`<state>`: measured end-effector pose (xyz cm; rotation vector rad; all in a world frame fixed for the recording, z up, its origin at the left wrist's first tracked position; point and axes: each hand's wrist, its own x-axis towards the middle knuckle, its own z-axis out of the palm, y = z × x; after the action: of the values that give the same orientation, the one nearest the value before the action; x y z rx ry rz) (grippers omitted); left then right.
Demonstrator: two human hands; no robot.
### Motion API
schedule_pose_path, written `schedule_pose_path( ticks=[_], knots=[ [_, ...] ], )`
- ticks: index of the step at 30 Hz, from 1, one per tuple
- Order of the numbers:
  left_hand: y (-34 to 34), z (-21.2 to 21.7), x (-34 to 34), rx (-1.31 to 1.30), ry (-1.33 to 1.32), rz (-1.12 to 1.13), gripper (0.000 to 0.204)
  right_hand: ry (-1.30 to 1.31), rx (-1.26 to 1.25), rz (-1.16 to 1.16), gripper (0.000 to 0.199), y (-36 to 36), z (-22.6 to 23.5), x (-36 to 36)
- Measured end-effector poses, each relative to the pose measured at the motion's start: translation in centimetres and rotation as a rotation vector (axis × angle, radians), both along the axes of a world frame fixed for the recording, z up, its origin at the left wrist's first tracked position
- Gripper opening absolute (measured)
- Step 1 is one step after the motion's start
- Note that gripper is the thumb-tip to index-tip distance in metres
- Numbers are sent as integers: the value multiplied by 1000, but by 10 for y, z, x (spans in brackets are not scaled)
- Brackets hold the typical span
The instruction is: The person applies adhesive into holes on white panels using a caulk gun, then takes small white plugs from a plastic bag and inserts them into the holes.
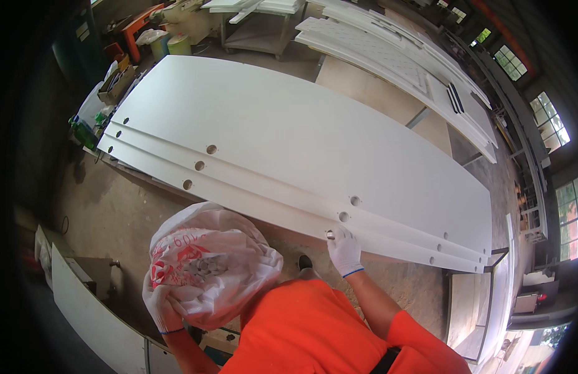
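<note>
My left hand (pixel 161 306), in a white glove, grips the side of a white plastic bag (pixel 251 265) with red print. Inside its open mouth lie several small grey round pieces (pixel 208 267). My right hand (pixel 346 251), also gloved, is at the near edge of the lowest white panel (pixel 264 221). Its fingers are closed on a small shiny round piece (pixel 330 235), which sits at or in a hole there; how deep I cannot tell. The white panels are stacked in steps, with round holes (pixel 344 217) along their near edges.
More white panels (pixel 389 59) lie on a stand behind the stack. A green bottle (pixel 83 133) and a cardboard box (pixel 117 84) stand by its left end. At the lower left is a long pale board (pixel 96 318); a metal-framed rack (pixel 488 305) stands at the right.
</note>
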<state>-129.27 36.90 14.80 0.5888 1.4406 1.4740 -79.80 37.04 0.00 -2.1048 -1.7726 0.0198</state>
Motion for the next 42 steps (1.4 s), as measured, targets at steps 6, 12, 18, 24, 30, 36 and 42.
schedule_pose_path(
  ticks=[6, 12, 18, 24, 30, 36, 42],
  knots=[
    [-3, 11, 5, -64, -1, -17, 61, -12, -8, 32, 20, 0, 5, 2],
    [-1, 6, 0, -58, 7, -27, 60, 128, -55, 43, 15, 8, 1, 29],
    [-2, 5, -2, -65, 11, -7, 59, 116, -90, -187, 18, 20, -14, 17],
    [0, 6, -7, -94, 17, -36, 60, 214, -363, -287, 32, 27, -2, 30],
    [-1, 12, -5, 4, -31, 47, 56, 64, -469, -273, 39, 33, 15, 28],
    [-14, 52, -18, -29, 1, 37, 60, 404, -436, 461, 33, 56, 104, -103],
    [-4, 116, 17, 210, 22, 63, 66, 453, -373, 1426, 32, 128, 59, -321]
  ],
)
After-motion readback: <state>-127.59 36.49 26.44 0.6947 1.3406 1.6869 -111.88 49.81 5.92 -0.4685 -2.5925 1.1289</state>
